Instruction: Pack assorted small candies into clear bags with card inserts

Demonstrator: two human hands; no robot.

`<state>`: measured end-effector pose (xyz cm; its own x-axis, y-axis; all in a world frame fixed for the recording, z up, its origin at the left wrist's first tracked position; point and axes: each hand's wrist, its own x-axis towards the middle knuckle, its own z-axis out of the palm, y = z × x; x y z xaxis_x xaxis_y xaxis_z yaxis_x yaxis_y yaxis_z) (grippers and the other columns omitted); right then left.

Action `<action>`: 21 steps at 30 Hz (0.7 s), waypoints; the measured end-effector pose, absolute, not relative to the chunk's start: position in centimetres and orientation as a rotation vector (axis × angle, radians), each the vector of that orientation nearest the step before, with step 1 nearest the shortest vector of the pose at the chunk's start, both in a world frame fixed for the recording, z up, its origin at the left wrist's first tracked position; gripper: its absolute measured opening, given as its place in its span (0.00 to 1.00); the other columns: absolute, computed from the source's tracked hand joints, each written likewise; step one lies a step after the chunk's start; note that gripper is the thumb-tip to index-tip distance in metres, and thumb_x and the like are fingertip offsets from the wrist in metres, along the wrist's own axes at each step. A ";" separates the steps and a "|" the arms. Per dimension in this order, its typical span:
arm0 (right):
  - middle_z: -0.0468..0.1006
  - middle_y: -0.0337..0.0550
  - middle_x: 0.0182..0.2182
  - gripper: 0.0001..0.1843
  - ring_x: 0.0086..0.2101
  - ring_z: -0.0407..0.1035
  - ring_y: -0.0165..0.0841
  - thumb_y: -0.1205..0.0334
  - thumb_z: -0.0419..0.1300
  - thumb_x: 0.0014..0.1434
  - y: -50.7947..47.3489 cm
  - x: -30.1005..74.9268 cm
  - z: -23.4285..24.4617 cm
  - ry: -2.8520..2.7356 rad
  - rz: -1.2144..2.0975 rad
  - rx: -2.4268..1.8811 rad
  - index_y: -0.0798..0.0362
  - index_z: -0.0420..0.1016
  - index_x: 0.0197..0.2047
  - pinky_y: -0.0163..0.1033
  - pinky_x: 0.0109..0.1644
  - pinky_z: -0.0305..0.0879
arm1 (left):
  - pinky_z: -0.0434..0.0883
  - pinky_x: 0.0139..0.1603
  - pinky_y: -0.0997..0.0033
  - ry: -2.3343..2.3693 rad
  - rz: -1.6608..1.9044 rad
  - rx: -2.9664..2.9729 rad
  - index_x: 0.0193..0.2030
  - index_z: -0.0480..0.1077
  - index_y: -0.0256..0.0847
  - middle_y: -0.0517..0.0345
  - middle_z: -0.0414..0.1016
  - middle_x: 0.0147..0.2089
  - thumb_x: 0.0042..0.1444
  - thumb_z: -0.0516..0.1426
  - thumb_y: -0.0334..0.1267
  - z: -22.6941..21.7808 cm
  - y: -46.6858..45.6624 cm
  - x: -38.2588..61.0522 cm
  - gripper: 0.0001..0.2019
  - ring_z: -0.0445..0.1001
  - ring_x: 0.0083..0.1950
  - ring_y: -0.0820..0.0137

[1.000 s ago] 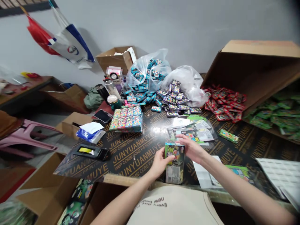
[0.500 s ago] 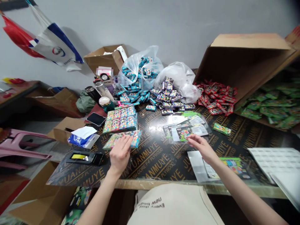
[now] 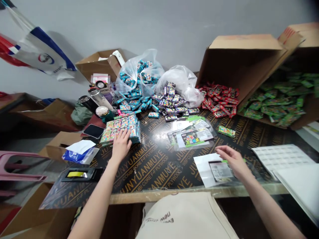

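My left hand (image 3: 121, 144) rests with its fingers spread on the front of a stack of multicoloured packs (image 3: 122, 127) on the dark printed board (image 3: 149, 166). My right hand (image 3: 230, 160) hovers open over flat clear-sleeved packets (image 3: 215, 169) near the board's front edge. Between my hands lies a pile of clear sleeves with green cards (image 3: 190, 135).
At the back stand a bag of blue packs (image 3: 138, 79), a heap of purple packs (image 3: 171, 101), red packs (image 3: 219, 98) spilling from a tipped carton (image 3: 239, 56) and green packs (image 3: 276, 103). White sheets (image 3: 284, 156) lie right; a tape dispenser (image 3: 81, 174), phone (image 3: 93, 130) and flasks (image 3: 96, 98) left.
A second ago both hands held a green card pack at the front edge. My left hand has since moved left onto the multicoloured stack; my right hand moved right over the flat packets.
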<state>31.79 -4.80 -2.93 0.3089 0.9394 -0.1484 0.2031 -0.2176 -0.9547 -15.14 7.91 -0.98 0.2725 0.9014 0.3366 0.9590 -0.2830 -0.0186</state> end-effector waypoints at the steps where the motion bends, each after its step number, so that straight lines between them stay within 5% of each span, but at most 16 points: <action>1: 0.74 0.45 0.33 0.19 0.34 0.68 0.36 0.46 0.62 0.45 -5.5 32.7 -3.2 -1.014 0.967 -1.670 0.51 0.72 0.36 0.38 0.37 0.64 | 0.49 0.61 0.50 -1.728 -0.375 -2.325 0.60 0.56 0.37 0.46 0.59 0.62 0.57 0.46 0.36 -1.2 7.9 -15.0 0.23 0.53 0.64 0.57; 7: 0.74 0.45 0.34 0.20 0.29 0.68 0.35 0.46 0.61 0.45 -8.7 35.6 -4.0 -0.820 0.850 -1.829 0.51 0.72 0.37 0.35 0.24 0.61 | 0.48 0.61 0.48 -1.759 -0.378 -2.338 0.62 0.54 0.37 0.44 0.57 0.63 0.56 0.47 0.38 -1.0 7.7 -14.7 0.26 0.51 0.65 0.55; 13: 0.73 0.47 0.36 0.18 0.39 0.67 0.39 0.48 0.55 0.51 -8.6 36.4 -4.2 -1.207 0.530 -1.877 0.53 0.71 0.38 0.43 0.40 0.63 | 0.44 0.62 0.43 -1.677 -0.760 -2.262 0.64 0.48 0.37 0.42 0.43 0.67 0.54 0.52 0.42 -0.9 6.2 -11.2 0.32 0.44 0.66 0.52; 21: 0.68 0.48 0.42 0.38 0.46 0.60 0.46 0.55 0.71 0.29 -6.4 35.4 -4.4 -2.183 0.444 -2.214 0.49 0.65 0.47 0.53 0.53 0.42 | 0.62 0.57 0.55 -1.518 -0.790 -3.064 0.46 0.70 0.42 0.48 0.65 0.57 0.54 0.53 0.42 -6.4 1.0 0.0 0.15 0.63 0.58 0.60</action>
